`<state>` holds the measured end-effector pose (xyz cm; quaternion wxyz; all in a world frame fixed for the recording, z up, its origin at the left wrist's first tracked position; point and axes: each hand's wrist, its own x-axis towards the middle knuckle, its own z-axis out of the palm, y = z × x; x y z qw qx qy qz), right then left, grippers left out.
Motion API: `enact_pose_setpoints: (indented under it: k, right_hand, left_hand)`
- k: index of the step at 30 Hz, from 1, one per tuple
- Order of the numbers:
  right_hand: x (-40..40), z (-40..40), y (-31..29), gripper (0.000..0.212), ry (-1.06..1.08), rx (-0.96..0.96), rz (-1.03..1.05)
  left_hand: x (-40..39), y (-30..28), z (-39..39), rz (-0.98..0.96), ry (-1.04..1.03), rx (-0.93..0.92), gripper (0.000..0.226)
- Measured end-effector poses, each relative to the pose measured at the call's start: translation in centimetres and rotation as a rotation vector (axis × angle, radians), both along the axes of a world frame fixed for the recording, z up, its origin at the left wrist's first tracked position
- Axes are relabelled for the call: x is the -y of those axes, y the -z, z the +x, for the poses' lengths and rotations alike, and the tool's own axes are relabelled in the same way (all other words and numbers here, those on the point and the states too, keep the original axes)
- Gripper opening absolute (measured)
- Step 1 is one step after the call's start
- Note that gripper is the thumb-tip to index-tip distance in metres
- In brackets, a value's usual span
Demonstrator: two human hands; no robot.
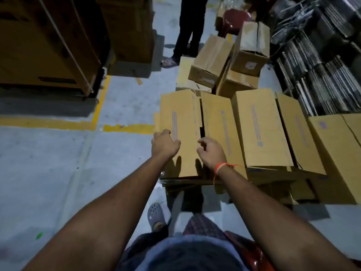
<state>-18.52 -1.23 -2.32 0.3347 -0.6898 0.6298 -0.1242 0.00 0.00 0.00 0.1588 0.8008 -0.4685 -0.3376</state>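
A closed cardboard box (183, 114) stands on the floor in front of me, its two top flaps meeting at a seam down the middle. My left hand (165, 142) is over the left flap near its outer edge, fingers loosely curled, with nothing in its grasp. My right hand (212, 151), with an orange thread round the wrist, hovers beside the seam, fingers also loosely curled and holding nothing. Both hands cast shadows on the box top. Whether the fingertips touch the cardboard I cannot tell.
More cardboard boxes (261, 130) line up to the right, with others piled behind (213, 61). Stacks of flattened cartons (322, 75) fill the far right. Large cartons on a pallet (48, 45) stand at left behind yellow floor lines (125, 128). Another person's legs (187, 32) are beyond.
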Motion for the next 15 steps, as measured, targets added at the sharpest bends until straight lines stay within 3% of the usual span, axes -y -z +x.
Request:
enact_pose_setpoints:
  k: [5,10,15]
  right_hand:
    - [2.2,-2.7,1.4,0.047,0.068,-0.174,0.065]
    - [6.0,-5.6,4.2,0.055,0.041,-0.316,0.099]
    - [9.5,-8.9,7.5,0.088,-0.055,-0.472,0.214]
  left_hand:
    - [1.9,3.4,-2.6,0.180,-0.044,0.054,0.075]
    - [4.1,7.3,-3.2,0.311,-0.120,0.167,0.112]
    - [4.8,11.0,-3.8,0.471,-0.210,0.162,0.130]
